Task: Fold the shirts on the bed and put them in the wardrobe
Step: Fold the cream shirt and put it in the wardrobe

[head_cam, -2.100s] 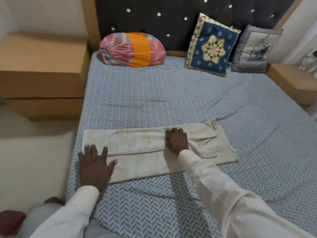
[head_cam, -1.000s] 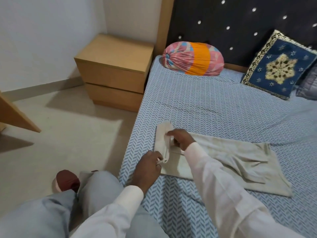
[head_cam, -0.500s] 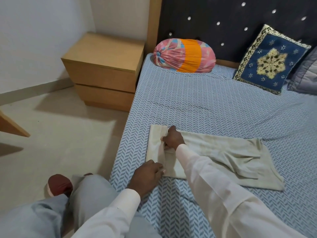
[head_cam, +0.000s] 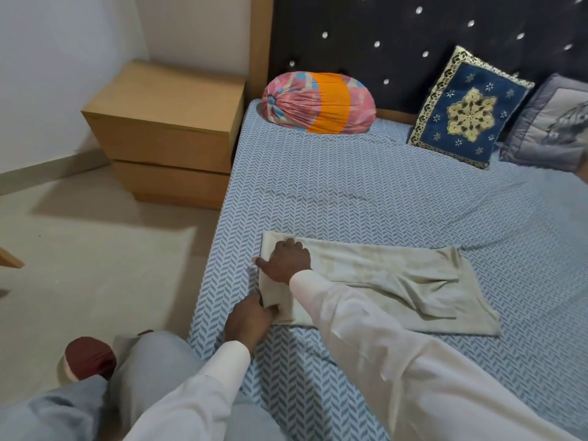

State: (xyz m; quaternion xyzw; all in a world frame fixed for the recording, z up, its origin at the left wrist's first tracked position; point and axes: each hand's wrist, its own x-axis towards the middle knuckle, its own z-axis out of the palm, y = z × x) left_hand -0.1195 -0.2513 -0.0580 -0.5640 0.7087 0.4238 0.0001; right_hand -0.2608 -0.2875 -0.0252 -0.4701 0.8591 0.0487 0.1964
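A cream shirt [head_cam: 381, 278], folded into a long strip, lies across the blue patterned bed [head_cam: 366, 192] near its left edge. Its left end is turned over into a short fold. My right hand [head_cam: 284, 261] rests on top of that fold, fingers bent, thumb pointing left along the edge. My left hand [head_cam: 249, 319] is at the near left corner of the shirt and pinches the fold's edge between thumb and fingers. The shirt's right end lies loose and wrinkled.
A wooden bedside cabinet [head_cam: 165, 132] stands left of the bed. A pink-and-orange bolster [head_cam: 318, 103], a blue embroidered cushion [head_cam: 467, 113] and a grey cushion [head_cam: 553, 125] lean at the dark headboard. My knees and a maroon shoe [head_cam: 89, 358] are at the lower left.
The left end of the shirt has been turned over onto itself. My right hand has spread flatter on the fold, and my left hand has closed in on the near corner.
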